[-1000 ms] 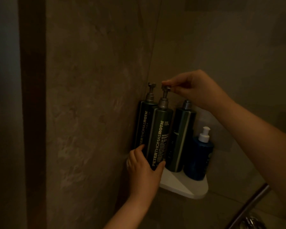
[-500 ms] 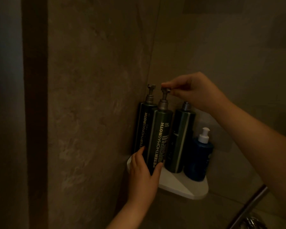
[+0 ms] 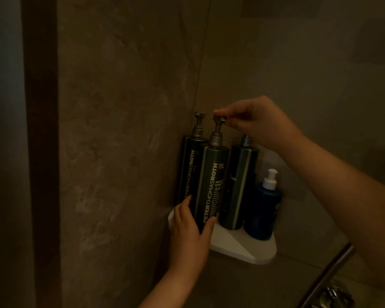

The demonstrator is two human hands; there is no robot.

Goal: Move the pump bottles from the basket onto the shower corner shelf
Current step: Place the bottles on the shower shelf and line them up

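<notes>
We count three tall dark bottles point(image 3: 238, 185) and one blue bottle point(image 3: 265, 210) at the shelf point(image 3: 242, 248). Our left hand point(image 3: 189, 236) grips the front bottle point(image 3: 211, 187) by the shelf's left edge; our right hand point(image 3: 260, 121) pinches its pump point(image 3: 219, 118).

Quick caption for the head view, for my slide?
Left hand grips the front dark pump bottle low while the right hand pinches its pump head, at the white corner shelf.

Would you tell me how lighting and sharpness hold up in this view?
Head view: dim and warm throughout, no glare; the label on the front bottle is legible, the white shelf stands out, the metal handle at lower right is blurred.
</notes>
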